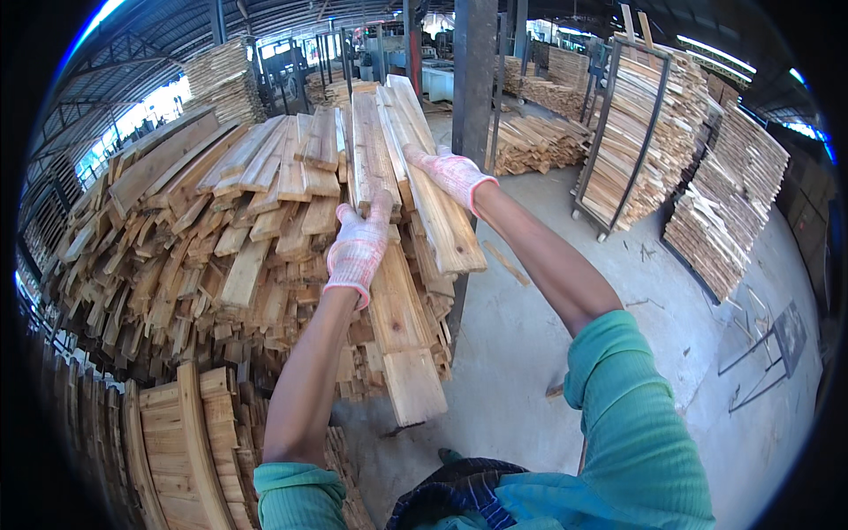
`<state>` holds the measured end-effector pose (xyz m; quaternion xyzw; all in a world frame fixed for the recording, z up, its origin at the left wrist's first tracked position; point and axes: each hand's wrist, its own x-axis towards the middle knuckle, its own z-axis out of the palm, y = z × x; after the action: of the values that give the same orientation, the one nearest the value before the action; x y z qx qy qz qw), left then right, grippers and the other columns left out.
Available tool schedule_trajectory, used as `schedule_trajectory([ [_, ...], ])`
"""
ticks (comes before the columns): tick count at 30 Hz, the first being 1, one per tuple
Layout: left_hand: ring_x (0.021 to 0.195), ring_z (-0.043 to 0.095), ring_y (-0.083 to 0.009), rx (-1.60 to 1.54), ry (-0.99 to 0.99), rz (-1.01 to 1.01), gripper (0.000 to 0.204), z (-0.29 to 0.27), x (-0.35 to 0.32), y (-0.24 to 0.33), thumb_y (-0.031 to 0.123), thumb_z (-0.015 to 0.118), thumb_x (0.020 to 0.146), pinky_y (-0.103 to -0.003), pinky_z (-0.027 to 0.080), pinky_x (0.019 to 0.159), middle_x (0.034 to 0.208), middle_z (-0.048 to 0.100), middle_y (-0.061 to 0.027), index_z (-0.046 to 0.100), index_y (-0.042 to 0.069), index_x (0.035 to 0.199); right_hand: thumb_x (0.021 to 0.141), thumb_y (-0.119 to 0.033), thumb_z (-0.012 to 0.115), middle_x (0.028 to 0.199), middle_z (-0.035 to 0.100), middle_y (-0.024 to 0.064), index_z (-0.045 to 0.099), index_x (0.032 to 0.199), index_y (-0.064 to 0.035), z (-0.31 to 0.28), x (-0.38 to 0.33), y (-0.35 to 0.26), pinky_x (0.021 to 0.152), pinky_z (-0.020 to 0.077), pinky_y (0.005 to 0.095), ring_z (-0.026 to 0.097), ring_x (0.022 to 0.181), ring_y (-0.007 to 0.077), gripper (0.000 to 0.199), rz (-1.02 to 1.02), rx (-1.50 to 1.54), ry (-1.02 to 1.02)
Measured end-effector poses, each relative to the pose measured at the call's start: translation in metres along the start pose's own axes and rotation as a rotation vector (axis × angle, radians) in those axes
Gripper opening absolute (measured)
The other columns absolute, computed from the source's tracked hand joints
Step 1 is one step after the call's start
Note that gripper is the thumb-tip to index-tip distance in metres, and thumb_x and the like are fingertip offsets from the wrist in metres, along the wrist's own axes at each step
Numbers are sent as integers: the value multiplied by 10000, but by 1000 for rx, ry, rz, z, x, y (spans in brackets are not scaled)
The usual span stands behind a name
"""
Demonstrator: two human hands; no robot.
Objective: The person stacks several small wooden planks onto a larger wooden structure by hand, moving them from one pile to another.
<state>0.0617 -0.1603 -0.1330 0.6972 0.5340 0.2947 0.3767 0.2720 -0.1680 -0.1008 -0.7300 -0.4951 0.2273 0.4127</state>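
Well, from far away I see the gloved right hand (449,175) lying on a long board (449,231) at the top of the big wood pile (243,238). The gloved left hand (359,247) touches the near end of another board (371,146), just to the left. I can't tell if either hand is grasping its board.

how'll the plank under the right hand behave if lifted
The plank is probably stiff, as it looks straight and solid. Its length may make it tip if held off-centre. Its flat faces suggest sliding rather than rolling.
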Motion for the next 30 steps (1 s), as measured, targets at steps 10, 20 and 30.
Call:
schedule_trajectory([
  [10, 1088, 548, -353, -550, -110, 241, 965, 17, -152, -88, 804, 570, 834, -514, 427, 988, 1188, 504, -229, 318, 44, 1372, 879, -592, 685, 1234, 645, 184, 408, 1478, 25, 14, -188, 32, 793, 624, 381, 691, 1055, 204, 903, 107, 473, -20],
  [20, 1551, 123, -321, -820, -470, -167, 1158, 83, -123, -146, 766, 607, 840, -456, 62, 1263, 1682, 120, -184, 129, 57, 1619, 933, -527, 675, 1361, 607, 162, 488, 1442, 19, 49, -153, 182, 998, 543, 373, 646, 1177, 253, 770, 180, 864, -124],
  [30, 1478, 325, -193, -1028, -471, -147, 1352, 114, -95, -177, 661, 756, 796, -308, 237, 1220, 1587, 370, -179, -159, 67, 1594, 894, -548, 706, 1282, 649, 182, 494, 1418, 23, 44, -154, 144, 959, 563, 382, 673, 1107, 254, 804, 207, 999, -196],
])
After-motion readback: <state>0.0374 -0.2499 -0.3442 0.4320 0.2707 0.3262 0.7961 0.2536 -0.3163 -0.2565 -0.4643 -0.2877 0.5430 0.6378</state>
